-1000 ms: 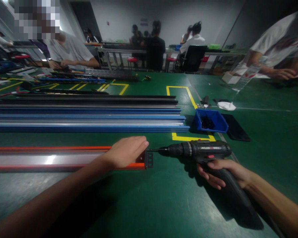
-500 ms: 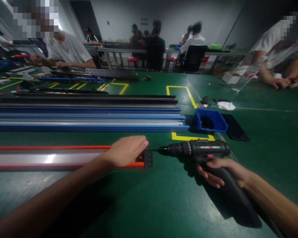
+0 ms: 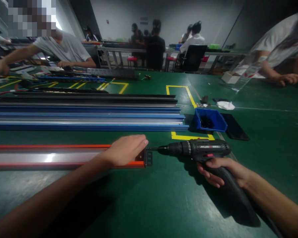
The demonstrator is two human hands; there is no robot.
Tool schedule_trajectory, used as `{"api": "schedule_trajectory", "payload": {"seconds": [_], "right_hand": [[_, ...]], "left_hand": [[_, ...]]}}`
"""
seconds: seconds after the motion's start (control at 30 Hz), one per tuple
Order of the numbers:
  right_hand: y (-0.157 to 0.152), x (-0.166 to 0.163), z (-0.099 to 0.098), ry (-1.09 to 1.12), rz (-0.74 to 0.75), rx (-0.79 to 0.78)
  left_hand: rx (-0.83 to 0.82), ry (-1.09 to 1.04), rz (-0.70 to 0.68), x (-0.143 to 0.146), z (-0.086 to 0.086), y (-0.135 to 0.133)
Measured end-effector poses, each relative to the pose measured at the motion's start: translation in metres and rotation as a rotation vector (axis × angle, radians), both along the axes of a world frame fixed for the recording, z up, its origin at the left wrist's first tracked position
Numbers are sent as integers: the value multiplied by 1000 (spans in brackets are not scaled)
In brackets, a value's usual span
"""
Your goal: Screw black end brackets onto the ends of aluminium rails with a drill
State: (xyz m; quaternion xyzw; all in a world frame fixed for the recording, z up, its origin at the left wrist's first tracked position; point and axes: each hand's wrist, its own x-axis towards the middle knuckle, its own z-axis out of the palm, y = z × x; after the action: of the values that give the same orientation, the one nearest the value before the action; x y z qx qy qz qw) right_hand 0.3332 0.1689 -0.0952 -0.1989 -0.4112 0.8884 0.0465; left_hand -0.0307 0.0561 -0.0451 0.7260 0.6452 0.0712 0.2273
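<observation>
My right hand (image 3: 220, 170) is wrapped round the grip of a black cordless drill (image 3: 203, 148), a finger near its red trigger. The drill lies level, its bit pointing left at a black end cap (image 3: 149, 159). That cap sits on the right end of a long orange-edged metal profile (image 3: 64, 157). Over this end my left hand (image 3: 127, 150) is closed on the profile, fingers together and reaching over the far edge. The bit's tip meets the cap's far corner by my left fingertips; whether a screw is there I cannot tell.
Several blue and black profiles (image 3: 89, 127) lie behind the orange one. A blue bin (image 3: 211, 120) of small black parts stands beside a dark flat slab (image 3: 235, 127). Yellow tape marks the green table. A bottle (image 3: 247, 77) and co-workers are farther back.
My hands, the drill and the profile hold almost the same position. At the far left, a co-worker's arm has stretched out to the left; at the right, another co-worker's hands have shifted.
</observation>
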Motion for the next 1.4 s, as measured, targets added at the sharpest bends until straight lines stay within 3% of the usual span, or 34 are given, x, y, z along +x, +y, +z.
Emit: {"api": "schedule_trajectory", "payload": {"seconds": [1.4], "right_hand": [[2, 0, -2, 30, 17, -41]], "left_hand": [[-17, -17, 9, -2, -2, 0]]}}
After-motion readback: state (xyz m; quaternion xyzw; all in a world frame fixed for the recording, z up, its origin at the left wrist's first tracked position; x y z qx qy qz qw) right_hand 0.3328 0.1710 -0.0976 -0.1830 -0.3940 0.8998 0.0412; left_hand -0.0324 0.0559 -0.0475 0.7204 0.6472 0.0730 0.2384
